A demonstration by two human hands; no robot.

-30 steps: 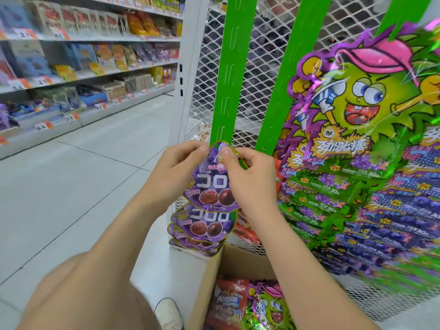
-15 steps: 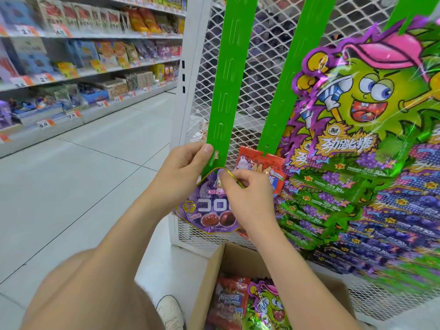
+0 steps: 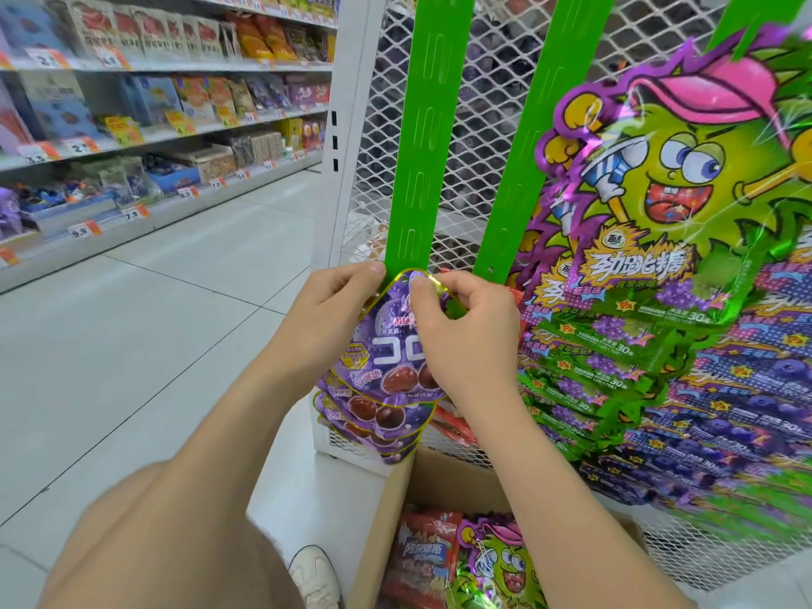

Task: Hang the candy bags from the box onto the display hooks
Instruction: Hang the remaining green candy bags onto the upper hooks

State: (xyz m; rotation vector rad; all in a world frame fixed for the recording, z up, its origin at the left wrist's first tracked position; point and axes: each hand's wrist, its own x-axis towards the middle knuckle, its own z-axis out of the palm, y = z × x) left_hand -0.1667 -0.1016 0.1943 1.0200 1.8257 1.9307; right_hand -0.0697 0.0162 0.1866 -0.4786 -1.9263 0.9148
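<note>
Cardboard forms the open brown box (image 3: 457,483) that stands on the pale floor directly below the left bright green plastic hanging strip (image 3: 422,147). Inside the box lie a red foil candy bag with white lettering (image 3: 424,551) and, just beside it on the far side from the strip's post, a shiny green bag printed with a cartoon face in a pink cap (image 3: 501,564); more wrappers show under them, too crowded to tell apart.

At the strip's lower end both hands hold one purple candy bag with a gold edge and pictured grapes (image 3: 386,345). The left hand (image 3: 334,309) pinches the bag's upper left edge, its thumb tip against the strip's bottom corner. The right hand (image 3: 465,336) pinches the bag's top between thumb and forefinger, right under the strip's end, with the other fingers curled in. Whether the bag is already caught on a hook cannot be told, since the fingers cover that spot.

Below the held bag, on the same strip line, hang several more purple grape bags (image 3: 378,424), overlapping down to the box's rim. Right of the strip stands a second green strip (image 3: 523,138), and beyond it a thick cascade of large green and purple cartoon bags (image 3: 681,191). Behind the strip is a white wire-mesh rack (image 3: 474,81).
</note>
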